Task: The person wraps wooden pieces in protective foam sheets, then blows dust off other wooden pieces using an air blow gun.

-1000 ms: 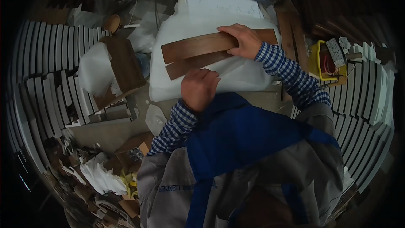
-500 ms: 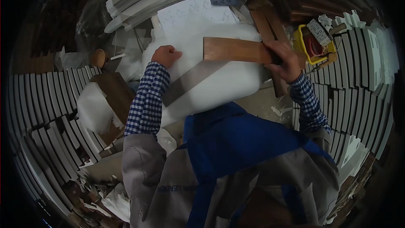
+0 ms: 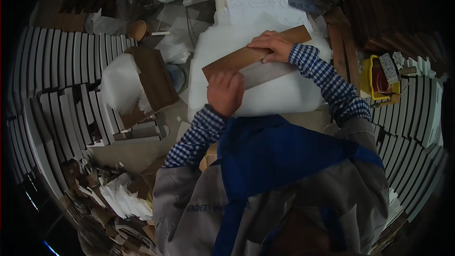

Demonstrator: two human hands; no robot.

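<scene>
A brown wooden strip [image 3: 237, 59] lies slantwise over the white foam padding [image 3: 208, 47] in front of me. My right hand [image 3: 274, 46] grips its middle, fingers across the top and thumb at the near edge. At the strip's lower left end is my left hand [image 3: 226, 92], its fingers curled together against the near edge; their tips are partly hidden. Just below the wooden strip, a pale grey strip [image 3: 265, 73] rests on the padding, partly covered by my hands and the wood.
Behind the padding are a paper with drawings [image 3: 256, 4] and a dark blue object [image 3: 303, 4]. Brown boards [image 3: 343, 42] and a yellow container [image 3: 367, 78] of tools stand to the right. A cardboard box [image 3: 154, 78] and stacked pale panels [image 3: 52, 61] are on the left.
The wooden strip has moved left and tilted, coming over the padding beside the grey strip. My right hand came left with it, and my left hand has reached its near end. The view has shifted.
</scene>
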